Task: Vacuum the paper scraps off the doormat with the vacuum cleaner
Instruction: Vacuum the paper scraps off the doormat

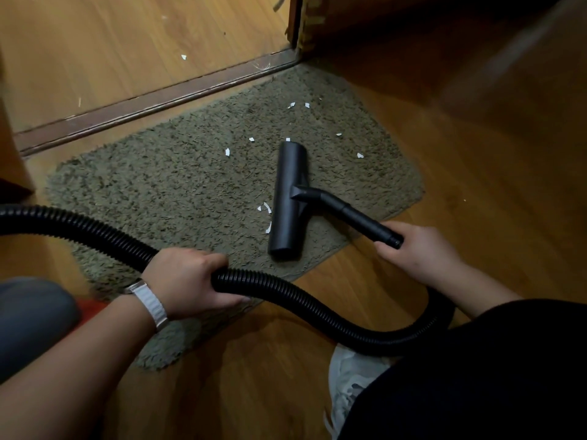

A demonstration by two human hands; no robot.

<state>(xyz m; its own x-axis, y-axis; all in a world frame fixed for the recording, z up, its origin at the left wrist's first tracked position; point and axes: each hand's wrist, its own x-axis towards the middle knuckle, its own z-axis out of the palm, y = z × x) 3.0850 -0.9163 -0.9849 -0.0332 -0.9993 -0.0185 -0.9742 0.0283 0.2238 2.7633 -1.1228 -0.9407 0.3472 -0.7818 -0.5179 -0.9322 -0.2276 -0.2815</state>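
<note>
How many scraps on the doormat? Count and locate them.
9 scraps: two near the far edge, two right of the nozzle, three by its far tip, two left of it. More may hide beneath.

Hose (95,228) cut off at the left edge, vacuum body out of view. Hose also hidden inside the left hand (190,281) and behind the dark-clothed leg (492,360) at lower right. Wand end (386,233) covered by the right hand (419,249). Doormat (178,182) near corner masked by the left forearm. White shoe (349,382) partly covered. Upper right blurred.
</note>
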